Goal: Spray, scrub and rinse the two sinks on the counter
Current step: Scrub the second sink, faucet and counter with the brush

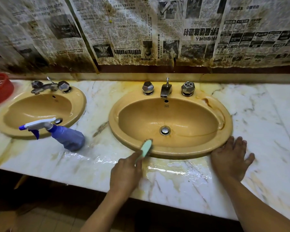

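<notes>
While the left hand (126, 173) grips the brush (146, 147) to scrub the near rim of the right sink (228, 118), the right hand (231, 158) lies flat, fingers spread, on the wet counter (99, 101), likely bracing, and the spray bottle (67, 137) sits by the left sink (80, 101).

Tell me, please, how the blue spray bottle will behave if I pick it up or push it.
The spray bottle looks like thin plastic, so probably light and slightly squeezable. It stands on a wet, shiny counter, so a push may make it slide. Its trigger head overhangs sideways, so it could tip.
</notes>
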Available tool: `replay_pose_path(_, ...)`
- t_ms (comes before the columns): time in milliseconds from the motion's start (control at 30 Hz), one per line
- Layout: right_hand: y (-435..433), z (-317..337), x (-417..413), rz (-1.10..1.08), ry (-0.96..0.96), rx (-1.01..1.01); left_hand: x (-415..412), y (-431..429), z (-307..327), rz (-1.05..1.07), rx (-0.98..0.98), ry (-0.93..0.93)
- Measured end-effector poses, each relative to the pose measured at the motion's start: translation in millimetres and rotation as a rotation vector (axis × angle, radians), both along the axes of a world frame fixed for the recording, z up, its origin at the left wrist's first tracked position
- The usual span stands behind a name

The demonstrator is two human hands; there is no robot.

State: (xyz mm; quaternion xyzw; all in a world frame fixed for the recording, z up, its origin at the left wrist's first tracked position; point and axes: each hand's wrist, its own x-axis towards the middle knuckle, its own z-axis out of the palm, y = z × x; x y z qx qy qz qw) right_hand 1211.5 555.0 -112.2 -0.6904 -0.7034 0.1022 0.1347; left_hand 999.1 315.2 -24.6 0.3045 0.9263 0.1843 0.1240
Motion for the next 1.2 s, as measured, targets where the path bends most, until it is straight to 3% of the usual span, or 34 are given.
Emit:
replay_pose_path(167,-3,-1,0,-0.001,0.018,0.064,-31,-4,1,0.304,0.066,-0.053)
replay_pose_path(367,-1,-1,0,0.005,0.003,0.036,41,11,-1,-0.172,-0.118,0.019)
replay_pose_path(600,1,-4,2,0.008,0.009,0.038,-8,-1,0,0.237,0.019,-0.048)
replay_pose_path(767,0,-3,1,0.007,-0.001,0.011,48,18,-3,-0.096,-0.068,-0.036)
replay_pose_path(833,1,-2,2,0.014,-0.009,-0.003,48,23,-4,-0.093,-0.068,-0.009)
replay_pose_path(1000,0,1,0,0.013,-0.007,0.008,8,10,-3,0.173,-0.006,-0.041)
replay_pose_path(1200,0,9,9,0.045,0.059,-0.103,70,38,-6,-0.129,0.007,-0.156)
